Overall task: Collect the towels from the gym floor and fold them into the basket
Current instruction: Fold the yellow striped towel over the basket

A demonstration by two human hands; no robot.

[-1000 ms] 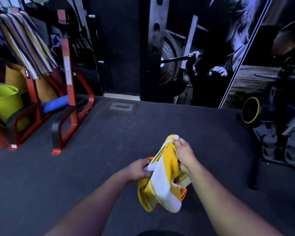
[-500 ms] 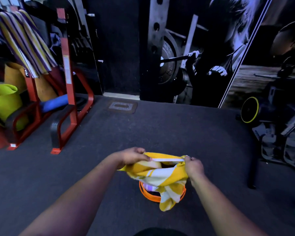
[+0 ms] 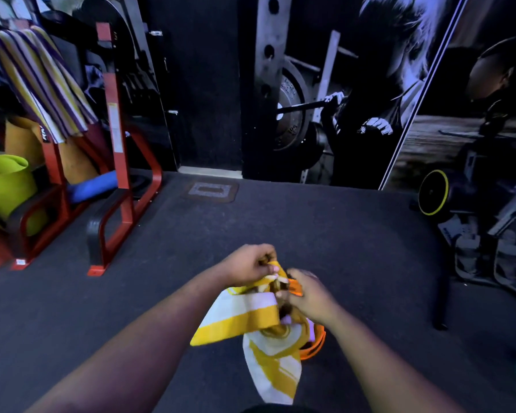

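we hold the yellow-and-white striped towel (image 3: 251,317) in the air above the orange basket (image 3: 316,344), which sits on the dark gym floor (image 3: 340,234). our left hand (image 3: 248,265) pinches its upper edge; our right hand (image 3: 307,296), close beside, grips bunched cloth lower down. the towel's long axis runs downward, its free end hanging toward us, stripes slanting.

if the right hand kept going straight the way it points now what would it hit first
Probably the left hand. The right hand points up-left along the yellow and white towel both hands grip, with a small gap between them. Depth is unclear.
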